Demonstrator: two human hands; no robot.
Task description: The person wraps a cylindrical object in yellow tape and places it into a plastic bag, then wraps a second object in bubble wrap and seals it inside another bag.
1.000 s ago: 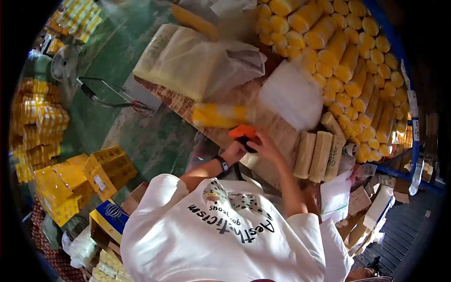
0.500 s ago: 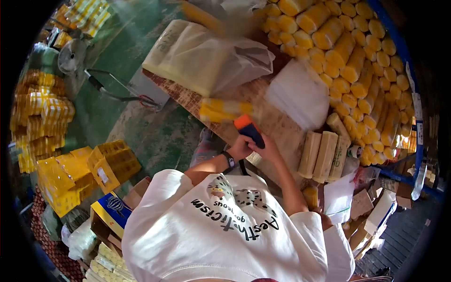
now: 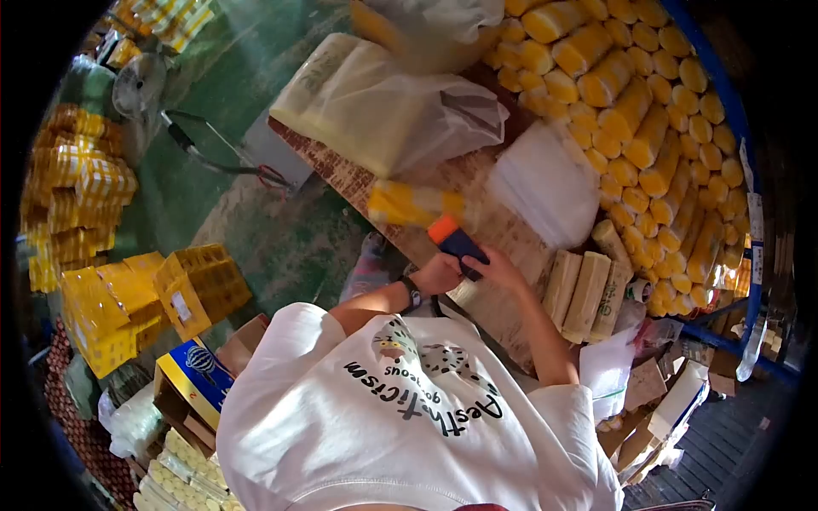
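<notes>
A dark blue handheld device with an orange end (image 3: 458, 247) is held over the near part of the wooden table (image 3: 503, 298). My left hand (image 3: 439, 274), with a watch on the wrist, is closed around its lower left side. My right hand (image 3: 501, 268) grips the same device from the right. What kind of device it is, I cannot make out. Just beyond the orange end lies a blurred yellow-and-white packet (image 3: 413, 203). Behind that, a clear plastic bag (image 3: 358, 111) covers pale packs on the table. To the right is a stack of translucent plastic sheets (image 3: 545, 183).
Several pale wrapped bundles (image 3: 584, 294) lie at the table's right edge. Yellow rolls (image 3: 630, 111) are piled behind, inside a blue metal frame (image 3: 740, 128). Yellow taped boxes (image 3: 111, 315) and an open carton (image 3: 196, 375) stand on the left. A metal handle (image 3: 213, 162) rises beside the table.
The view has shifted slightly, so the table and packs appear a little further right. Both hands still hold the blue and orange device in nearly the same pose.
</notes>
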